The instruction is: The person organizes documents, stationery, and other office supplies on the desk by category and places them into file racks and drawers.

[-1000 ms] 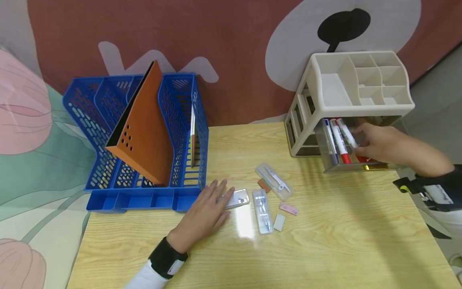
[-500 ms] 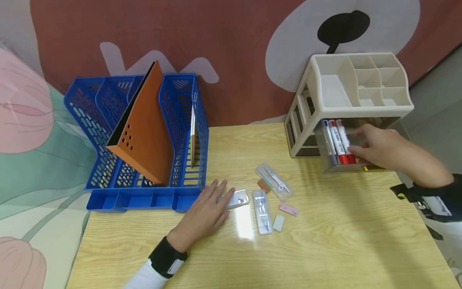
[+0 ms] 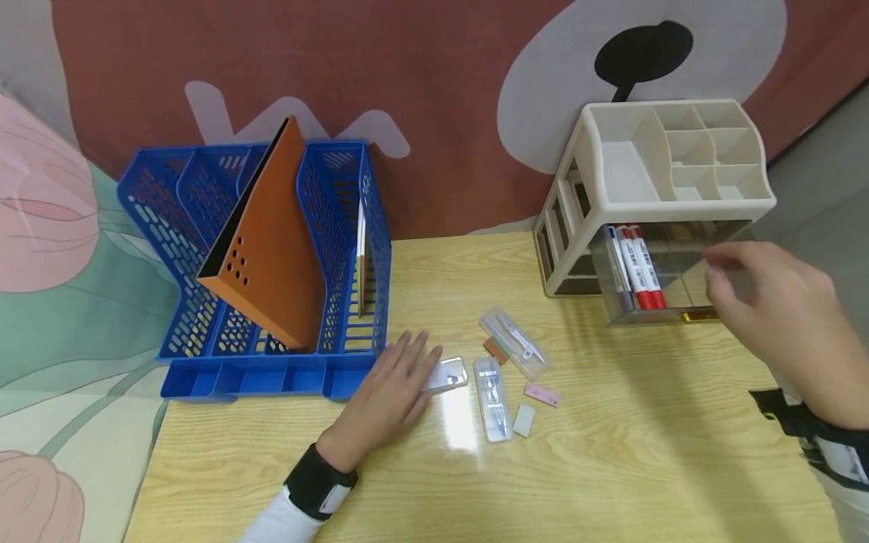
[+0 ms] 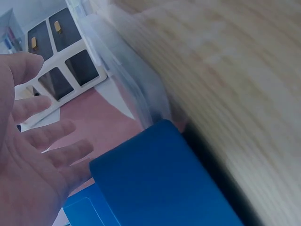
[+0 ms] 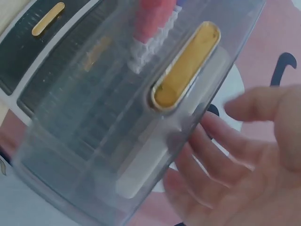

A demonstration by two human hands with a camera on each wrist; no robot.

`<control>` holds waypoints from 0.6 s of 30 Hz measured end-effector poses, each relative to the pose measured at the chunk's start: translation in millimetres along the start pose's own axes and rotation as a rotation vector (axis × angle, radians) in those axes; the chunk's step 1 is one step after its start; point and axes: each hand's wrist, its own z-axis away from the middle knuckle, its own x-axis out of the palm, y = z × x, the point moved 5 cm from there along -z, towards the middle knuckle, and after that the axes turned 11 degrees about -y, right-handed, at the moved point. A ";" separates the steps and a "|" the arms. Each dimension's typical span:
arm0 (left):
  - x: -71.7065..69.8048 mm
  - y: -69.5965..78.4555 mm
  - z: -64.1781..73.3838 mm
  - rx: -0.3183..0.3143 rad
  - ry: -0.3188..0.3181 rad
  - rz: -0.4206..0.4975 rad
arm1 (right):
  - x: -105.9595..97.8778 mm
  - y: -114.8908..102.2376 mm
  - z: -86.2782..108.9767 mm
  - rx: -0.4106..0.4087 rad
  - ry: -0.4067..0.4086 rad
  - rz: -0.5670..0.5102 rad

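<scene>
L hand (image 3: 380, 407) lies palm-down, fingers straight and slightly spread, over the L end of a clear case (image 3: 449, 375) on the desk (image 3: 597, 467), just beside the front R corner of the blue rack (image 3: 271, 373). Its grip is loose, not curled round anything.

R hand (image 3: 781, 309) is up by the R end of the drawer (image 3: 627, 317), thumb and index bent w/ a gap btwn the tips; grip part-way spread, nothing in it that I can see. R wrist view puts its fingers right by the clear drawer edge; can't tell if they touch.

Drawer sticks out of the white cabinet (image 3: 686, 211), top level, w/ a gold handle (image 3: 699, 314) on the front. Inside, at its L side: 2 white markers (image 3: 636, 268) w/ red caps twd the front, lying side by side, + a blue-and-white pen (image 3: 621, 271) next to them along the L wall.

Mid-desk, btwn rack & cabinet: 2 more clear cases, one lengthwise (image 3: 493, 400), one slanted (image 3: 514, 343), w/ a brown block (image 3: 496, 350) by the slanted one, plus a pink block (image 3: 541, 394) and a white block (image 3: 524, 420) nearby.

Rack holds an orange folder (image 3: 278, 249), leaning, & some thin books (image 3: 361, 264) upright in the R-most slot.
</scene>
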 end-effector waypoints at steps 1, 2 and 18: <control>-0.9 0.2 -0.8 -0.002 0.003 0.001 | -0.8 -1.3 5.7 -0.002 0.059 -0.018; -1.5 0.3 -1.7 -0.005 0.002 0.001 | -1.7 -2.4 11.2 -0.012 0.117 -0.031; -16.6 13.6 -22.7 0.036 0.091 -0.005 | 6.2 12.0 46.3 0.028 0.450 -0.243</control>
